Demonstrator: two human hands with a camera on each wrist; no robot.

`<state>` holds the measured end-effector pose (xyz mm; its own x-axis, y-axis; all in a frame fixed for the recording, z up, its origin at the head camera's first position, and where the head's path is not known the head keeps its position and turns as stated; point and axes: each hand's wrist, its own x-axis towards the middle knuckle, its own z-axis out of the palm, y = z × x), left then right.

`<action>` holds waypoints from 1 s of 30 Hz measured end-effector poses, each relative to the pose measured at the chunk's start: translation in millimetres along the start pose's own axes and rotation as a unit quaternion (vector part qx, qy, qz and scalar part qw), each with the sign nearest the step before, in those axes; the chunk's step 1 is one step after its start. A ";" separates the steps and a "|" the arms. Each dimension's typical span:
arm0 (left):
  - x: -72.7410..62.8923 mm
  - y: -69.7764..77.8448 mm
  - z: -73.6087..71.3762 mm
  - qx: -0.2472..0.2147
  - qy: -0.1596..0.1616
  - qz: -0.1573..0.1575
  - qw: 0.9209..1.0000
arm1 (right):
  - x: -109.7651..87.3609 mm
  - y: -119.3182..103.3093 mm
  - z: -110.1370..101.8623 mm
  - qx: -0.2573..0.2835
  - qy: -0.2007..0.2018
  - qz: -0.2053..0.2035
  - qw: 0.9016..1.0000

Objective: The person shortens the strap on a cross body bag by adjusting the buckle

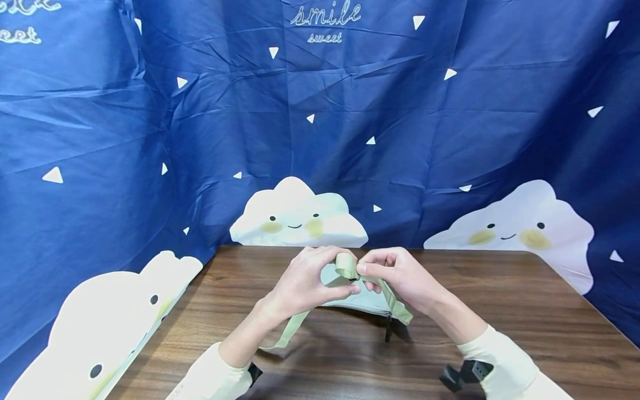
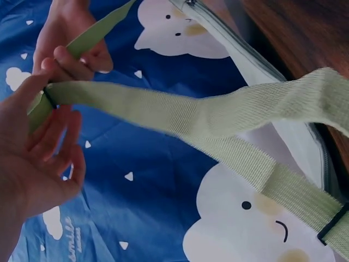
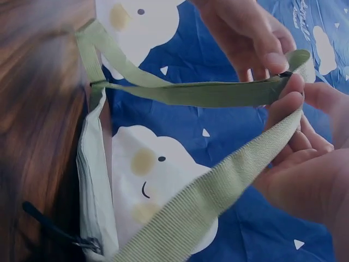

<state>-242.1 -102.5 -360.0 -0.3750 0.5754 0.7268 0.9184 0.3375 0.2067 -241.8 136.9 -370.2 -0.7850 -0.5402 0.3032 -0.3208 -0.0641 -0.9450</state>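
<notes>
Left fingers point(image 1: 326, 255) curled round strap point(image 3: 212, 94) | right fingers point(image 1: 374, 270) pinch it beside buckle point(image 3: 284, 74) | best worked flat — no twists

The bench point(image 1: 525, 311) has a brown wood-grain top with darker streaks and a rounded far-right corner. A pale zipped pouch point(image 1: 370, 300) appears to rest on it towards the far edge; whether the green strap point(image 1: 290, 331), looping low at the left, touches the wood is unclear.

L hand point(image 2: 30, 166) holds grn strap point(image 2: 147, 109) nr blk slider point(image 2: 50, 99); R hand point(image 2: 57, 33) beside, gripping strap too.
</notes>
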 end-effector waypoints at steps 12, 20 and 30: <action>-1.2 -2.2 -9.3 0.046 -0.011 -0.007 0.999 | -0.7 -1.1 -5.9 0.098 -0.009 0.016 0.995; -2.4 -2.0 -15.6 0.151 -0.039 -0.015 0.988 | -0.8 -1.6 -11.5 0.108 0.028 0.023 0.994; -4.9 -10.5 -28.4 0.198 -0.084 -0.052 0.975 | -3.2 -19.1 -34.8 0.163 0.048 -0.021 0.985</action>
<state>-246.2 -130.1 -347.1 -0.5100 0.6258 0.5902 0.7656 0.6430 -0.0202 -251.7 169.0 -348.9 -0.8265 -0.4495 0.3388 -0.1799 -0.3595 -0.9157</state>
